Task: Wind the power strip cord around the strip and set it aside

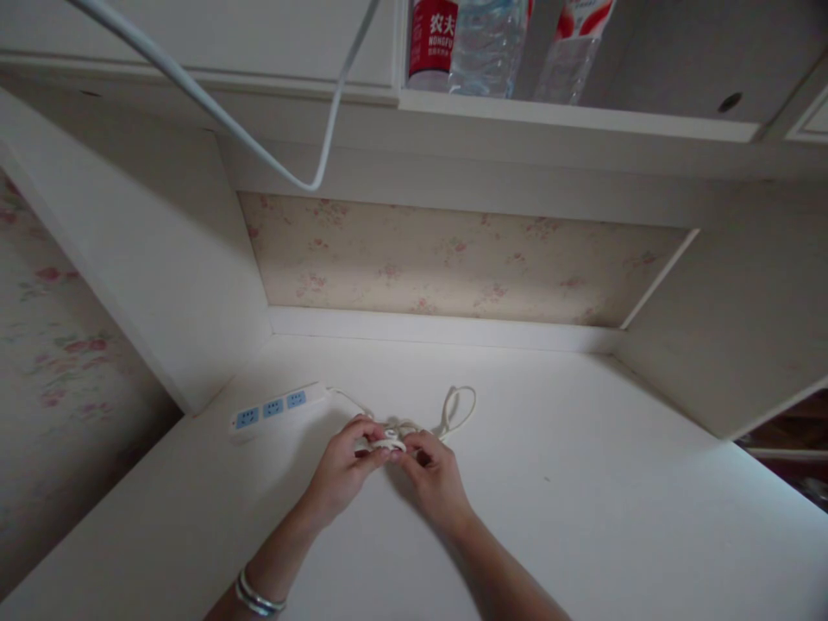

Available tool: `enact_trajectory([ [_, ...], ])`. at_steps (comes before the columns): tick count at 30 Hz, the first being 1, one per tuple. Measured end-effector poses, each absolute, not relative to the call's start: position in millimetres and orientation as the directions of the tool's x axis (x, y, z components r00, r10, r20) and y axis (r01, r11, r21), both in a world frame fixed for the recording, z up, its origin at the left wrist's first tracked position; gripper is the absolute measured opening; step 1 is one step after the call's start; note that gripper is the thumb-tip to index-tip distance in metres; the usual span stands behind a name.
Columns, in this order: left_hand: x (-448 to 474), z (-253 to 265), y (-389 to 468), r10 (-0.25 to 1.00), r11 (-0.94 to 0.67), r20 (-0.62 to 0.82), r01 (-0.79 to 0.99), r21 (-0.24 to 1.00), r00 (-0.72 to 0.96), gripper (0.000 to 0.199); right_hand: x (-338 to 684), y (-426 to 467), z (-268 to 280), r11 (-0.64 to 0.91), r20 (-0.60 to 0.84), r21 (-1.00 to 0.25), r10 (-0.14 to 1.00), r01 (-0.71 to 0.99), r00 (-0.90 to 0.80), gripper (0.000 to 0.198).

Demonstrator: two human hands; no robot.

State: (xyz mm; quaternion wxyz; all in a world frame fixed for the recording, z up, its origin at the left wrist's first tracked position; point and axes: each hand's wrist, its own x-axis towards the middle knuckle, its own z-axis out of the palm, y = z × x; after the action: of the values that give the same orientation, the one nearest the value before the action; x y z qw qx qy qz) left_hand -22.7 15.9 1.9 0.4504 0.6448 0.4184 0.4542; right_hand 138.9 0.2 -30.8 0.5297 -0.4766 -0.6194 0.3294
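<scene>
Our left hand (pixel 345 464) and right hand (pixel 435 476) pinch the power cord (pixel 389 443), the power strip (pixel 278 410) slanting forward-left of the nearer left.

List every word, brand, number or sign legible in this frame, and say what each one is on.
"农夫": red label of the water bottle at the left of the upper shelf.
"NONGFU": same label, beneath those characters.
Smaller line under "NONGFU": too small to read surely.
Red-and-white label of the rightmost bottle: print cut off and blurred, unreadable.
Power strip: no readable text.
</scene>
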Motion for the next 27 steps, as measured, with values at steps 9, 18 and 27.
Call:
enact_trajectory([
  [9,-24.8,-0.5,20.2,0.893,-0.440,0.377,0.301,0.846,0.246,0.014,139.4,5.3,-34.0,0.226,0.232,-0.966,0.972,0.128,0.036,0.021],
  [18,-24.1,-10.7,20.2,0.842,-0.539,0.442,0.436,0.720,0.310,0.025,141.8,6.8,-36.8,0.138,0.142,-0.990,0.967,0.031,0.213,0.027],
  [27,-29.5,-25.4,35.7,0.911,-0.398,0.402,0.460,0.794,0.096,0.024,145.0,10.6,-40.4,0.260,0.259,-0.965,0.947,0.021,0.191,0.020],
])
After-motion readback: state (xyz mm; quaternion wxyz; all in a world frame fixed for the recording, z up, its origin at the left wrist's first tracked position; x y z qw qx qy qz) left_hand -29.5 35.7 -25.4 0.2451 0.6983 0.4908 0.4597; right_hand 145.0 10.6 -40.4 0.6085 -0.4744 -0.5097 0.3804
